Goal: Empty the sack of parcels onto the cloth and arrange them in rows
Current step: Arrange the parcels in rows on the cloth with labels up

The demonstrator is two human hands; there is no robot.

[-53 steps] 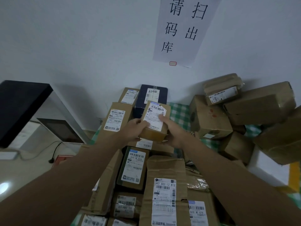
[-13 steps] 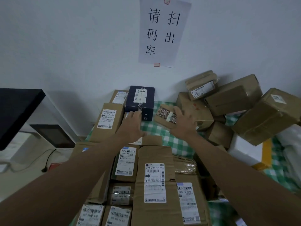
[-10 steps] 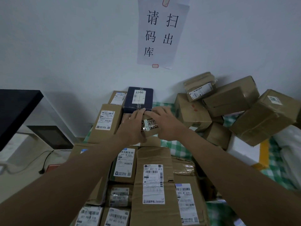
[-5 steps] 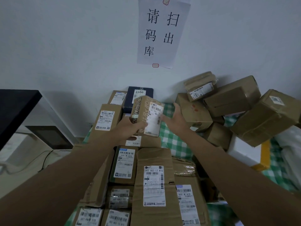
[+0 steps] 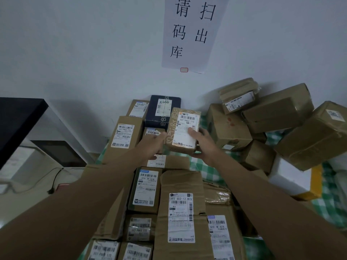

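I hold a small brown parcel (image 5: 183, 128) with a white label facing up, above the green checked cloth (image 5: 206, 166). My right hand (image 5: 203, 142) grips its right and lower edge, thumb on the label. My left hand (image 5: 152, 143) touches its left side, fingers fairly straight. Labelled cardboard parcels (image 5: 180, 209) lie in rows below and to the left. A dark blue box (image 5: 162, 111) stands at the far end by the wall. No sack is in view.
A loose heap of brown boxes (image 5: 277, 113) is piled at the right against the white wall. A white and yellow box (image 5: 300, 182) lies under it. A paper sign (image 5: 191, 32) hangs on the wall. A black shelf (image 5: 16, 121) and a screen (image 5: 58, 152) stand at left.
The small parcel was picked off the cloth near the heap, turned between both hands until its label faces up, and moved right and lower. My right hand now grips it.
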